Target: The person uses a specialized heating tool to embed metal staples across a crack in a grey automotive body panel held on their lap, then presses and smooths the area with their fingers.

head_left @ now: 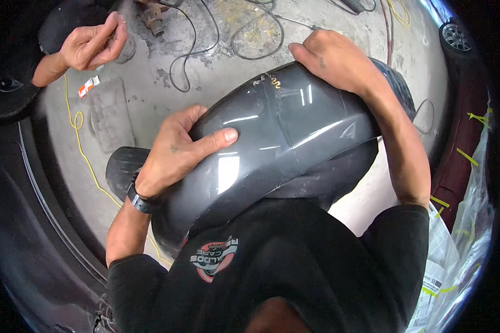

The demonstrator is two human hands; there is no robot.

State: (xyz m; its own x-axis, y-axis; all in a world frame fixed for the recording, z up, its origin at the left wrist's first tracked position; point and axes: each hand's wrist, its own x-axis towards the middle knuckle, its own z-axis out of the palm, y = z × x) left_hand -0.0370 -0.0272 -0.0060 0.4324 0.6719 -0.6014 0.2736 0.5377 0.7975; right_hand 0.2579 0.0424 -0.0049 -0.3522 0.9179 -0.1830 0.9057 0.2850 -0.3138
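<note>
Across my lap lies a glossy dark grey curved car body panel (250,144), perhaps part of a bumper. A crack runs down its middle, with a small tan-yellow squiggle at its far edge. My left hand (183,145) grips the panel's far left edge, thumb flat on the shiny face and fingers hidden behind. Over the far right edge, my right hand (334,62) is wrapped, its thumb near the rim and its fingertips out of sight. At the upper left, a co-worker's hand (96,43) pinches something too small to name.
A yellow cord (79,145) and black cables (190,53) lie on the concrete floor (155,105). A grey pad (110,114) and an orange-white packet (89,86) sit at left. Dark red car bodywork (455,177) with taped plastic sheeting (472,205) stands at right.
</note>
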